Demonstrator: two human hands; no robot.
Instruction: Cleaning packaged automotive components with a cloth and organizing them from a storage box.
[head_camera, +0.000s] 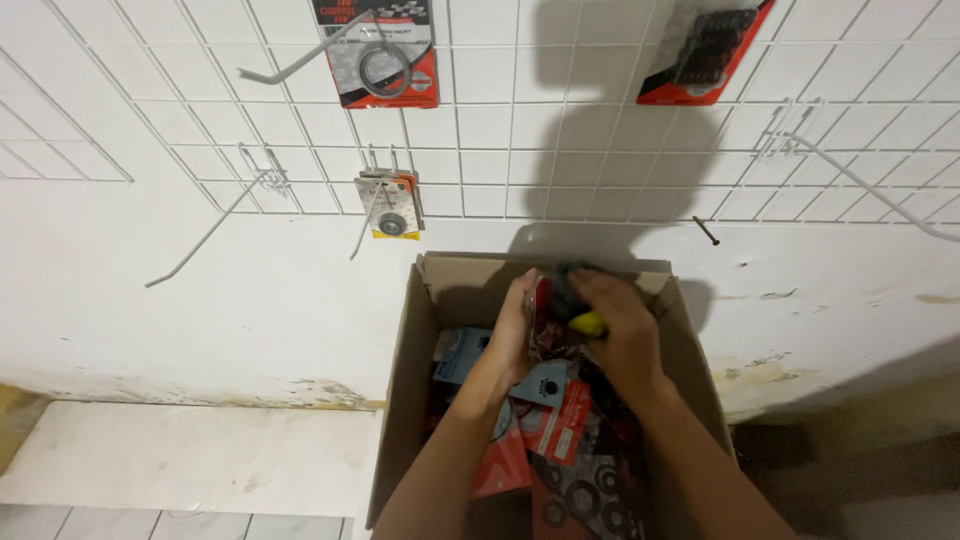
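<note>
White tiled wall with a wire grid panel (600, 120) bolted over it, couple of red carded packs (385, 55) and a small yellowish one (390, 205) hanging off the hooks, most hooks bare. Down below sits an open cardboard box (400, 400) stuffed with red and blue blister packs. Both hands are in there: left hand (515, 330) curled round a red pack (542, 310), right hand (620, 320) clamped over a dark thing with a yellow bit (588, 323), can't really tell what it is. Box bottom is cut off by the frame. Person's shadow falls on the wall. Pale slab (190, 455) left of the box, dim floor right.
</note>
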